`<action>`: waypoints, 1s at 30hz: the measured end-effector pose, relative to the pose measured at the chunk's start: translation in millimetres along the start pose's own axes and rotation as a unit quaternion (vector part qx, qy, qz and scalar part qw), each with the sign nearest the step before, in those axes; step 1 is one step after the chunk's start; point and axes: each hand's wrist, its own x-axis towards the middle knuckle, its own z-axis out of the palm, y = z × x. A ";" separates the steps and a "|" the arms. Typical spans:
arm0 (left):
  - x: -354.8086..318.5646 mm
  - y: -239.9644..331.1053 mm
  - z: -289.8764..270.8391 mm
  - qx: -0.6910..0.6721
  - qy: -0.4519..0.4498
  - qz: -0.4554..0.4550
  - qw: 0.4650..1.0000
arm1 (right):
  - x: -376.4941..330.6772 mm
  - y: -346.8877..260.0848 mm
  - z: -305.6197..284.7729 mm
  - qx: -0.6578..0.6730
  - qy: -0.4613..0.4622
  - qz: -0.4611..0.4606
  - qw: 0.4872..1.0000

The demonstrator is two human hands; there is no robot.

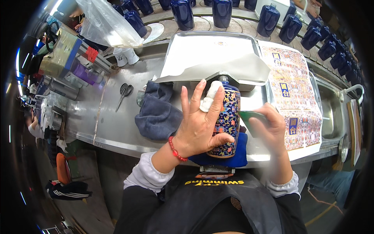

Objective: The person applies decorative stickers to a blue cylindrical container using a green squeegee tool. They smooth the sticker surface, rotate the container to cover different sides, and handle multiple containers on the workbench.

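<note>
A dark blue bottle [233,102] covered in a colourful floral pattern lies on its back in front of me, its neck pointing away. My left hand [198,121] rests on the bottle's left side with its fingers spread; one finger has a white wrapping [210,96]. A red bead bracelet [174,148] circles that wrist. My right hand [269,126], slightly blurred, pinches a flat green scraper [246,115]. The scraper's edge meets the right side of the bottle. Under the bottle's lower end is a blue cloth [240,151].
A metal tray [171,50] with white sheets stands behind the bottle. Printed decal sheets [297,93] lie right, beside a sink [331,111]. A grey-blue cloth [157,113] and black scissors [124,93] lie left. Several blue bottles [182,15] stand on the conveyor beyond. Another person is far left.
</note>
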 end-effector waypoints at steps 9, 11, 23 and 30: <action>27.7 0.3 -7.4 0.012 -0.007 0.084 0.996 | 7.3 6.0 -4.5 0.021 0.031 0.042 0.998; 22.2 6.1 -11.9 0.010 -0.023 0.104 0.994 | 14.6 9.8 -5.1 0.035 0.036 0.019 0.999; -48.0 47.8 3.6 0.024 0.005 -0.013 1.000 | 72.2 10.7 1.7 -0.009 0.018 0.115 0.993; -65.9 14.8 12.0 -0.176 -0.006 -0.042 0.984 | 23.8 32.0 -5.6 0.222 0.076 0.158 0.959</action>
